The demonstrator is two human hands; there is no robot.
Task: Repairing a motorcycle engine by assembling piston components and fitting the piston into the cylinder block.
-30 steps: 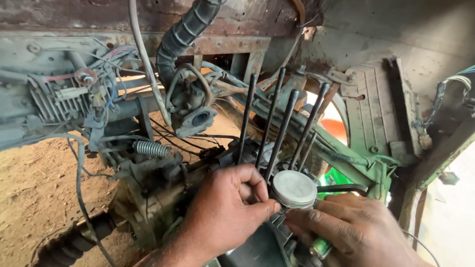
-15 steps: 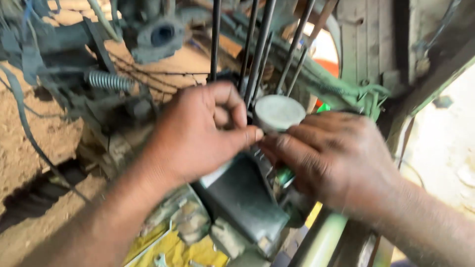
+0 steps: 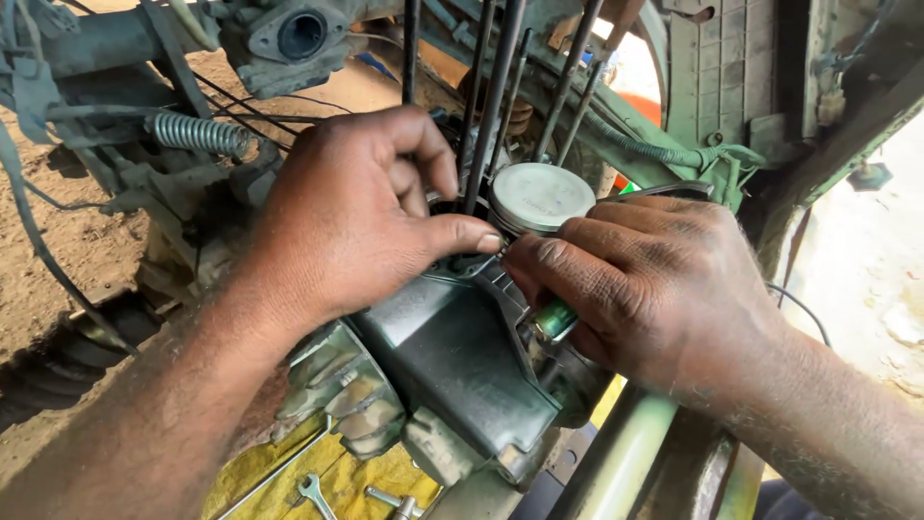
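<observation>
Piston (image 3: 541, 195) observed standing crown-up among the long dark studs (image 3: 493, 87), directly above the black engine casing (image 3: 452, 356). We note the left hand (image 3: 351, 217) with thumb and forefinger pinched together at the piston's near side, touching its skirt, and the right hand (image 3: 664, 289) curled against its other side, fingertips (image 3: 525, 258) pressed below the crown. Small spanners (image 3: 316, 493) lie on yellow cloth (image 3: 289, 477) beneath.

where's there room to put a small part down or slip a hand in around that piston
Around the piston it is crowded: the left hand and right hand meet at its base, with the long studs just behind. Barer patches: the dirt ground left of the coil spring, and the yellow cloth below the dark engine case, beside a spanner.
</observation>
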